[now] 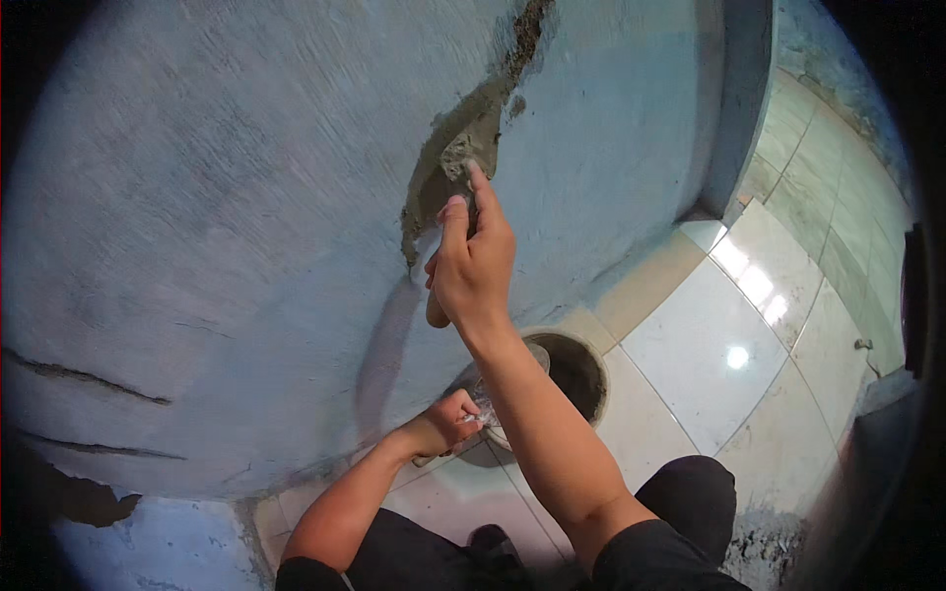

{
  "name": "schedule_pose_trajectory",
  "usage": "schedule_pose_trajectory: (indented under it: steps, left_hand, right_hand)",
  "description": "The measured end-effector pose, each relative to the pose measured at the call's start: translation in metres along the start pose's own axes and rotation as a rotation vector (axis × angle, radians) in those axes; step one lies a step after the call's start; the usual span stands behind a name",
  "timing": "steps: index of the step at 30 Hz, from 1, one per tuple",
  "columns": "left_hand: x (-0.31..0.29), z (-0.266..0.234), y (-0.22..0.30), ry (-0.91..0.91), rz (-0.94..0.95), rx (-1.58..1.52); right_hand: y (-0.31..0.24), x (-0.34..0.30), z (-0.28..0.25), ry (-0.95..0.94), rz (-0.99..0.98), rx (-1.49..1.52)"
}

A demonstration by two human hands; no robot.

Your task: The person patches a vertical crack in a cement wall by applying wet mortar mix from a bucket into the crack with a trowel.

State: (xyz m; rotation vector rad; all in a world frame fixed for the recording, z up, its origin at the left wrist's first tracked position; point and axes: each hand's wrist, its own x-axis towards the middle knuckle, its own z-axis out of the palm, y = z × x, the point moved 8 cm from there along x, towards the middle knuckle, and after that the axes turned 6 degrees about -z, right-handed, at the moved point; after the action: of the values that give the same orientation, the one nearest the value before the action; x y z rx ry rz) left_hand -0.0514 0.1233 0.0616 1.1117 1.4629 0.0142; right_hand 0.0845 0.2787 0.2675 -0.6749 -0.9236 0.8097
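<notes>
My right hand (473, 261) is closed round the handle of a trowel (474, 156), its index finger stretched along the tool. The trowel's blade lies against wet grey mortar (430, 184), which fills the lower part of a long crack in the blue-grey wall (266, 177). Lower down, my left hand (443, 426) grips a second trowel (485, 399) beside the rim of a round bucket (603, 379). The handle end pokes out below that fist, and my right forearm covers part of this trowel's blade. Dark grey material shows inside the bucket.
Two dark horizontal cracks (94, 377) and a broken patch (94, 500) mark the wall at lower left. Pale glossy tiles (690, 345) cover the floor on the right. A door frame (739, 108) stands at the wall's right end. My bent knee (690, 497) is near the bucket.
</notes>
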Motion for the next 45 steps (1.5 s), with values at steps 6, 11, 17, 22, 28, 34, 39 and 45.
schedule_pose_trajectory:
  steps: [6,11,17,22,28,34,39,45]
  left_hand:
    - [-0.001,-0.007,-0.004,0.058,-0.006,0.040]
    - [0.003,-0.005,-0.009,0.018,-0.007,0.047]
    - [-0.005,-0.005,-0.005,0.034,-0.031,0.065]
    - [0.001,-0.006,-0.015,-0.004,-0.015,0.029]
    - [-0.005,-0.005,-0.006,0.018,0.007,0.003]
    - [-0.002,-0.004,-0.012,0.032,-0.017,0.023]
    - [0.000,-0.004,-0.013,0.030,-0.016,0.053]
    - [0.001,-0.003,-0.007,0.043,-0.046,0.105]
  right_hand:
    - [-0.008,0.011,0.011,-0.019,-0.075,-0.080]
    - [-0.004,0.010,0.014,0.057,-0.188,-0.169]
    - [0.004,0.008,0.004,0.103,-0.066,-0.057]
    - [-0.004,0.012,0.012,0.050,-0.217,-0.175]
    - [0.006,0.001,0.009,0.028,-0.069,-0.160]
    - [-0.002,0.004,0.010,-0.039,-0.135,-0.136]
    - [-0.001,0.000,0.016,-0.017,-0.278,-0.175]
    - [0.021,-0.013,-0.002,0.148,-0.303,-0.257]
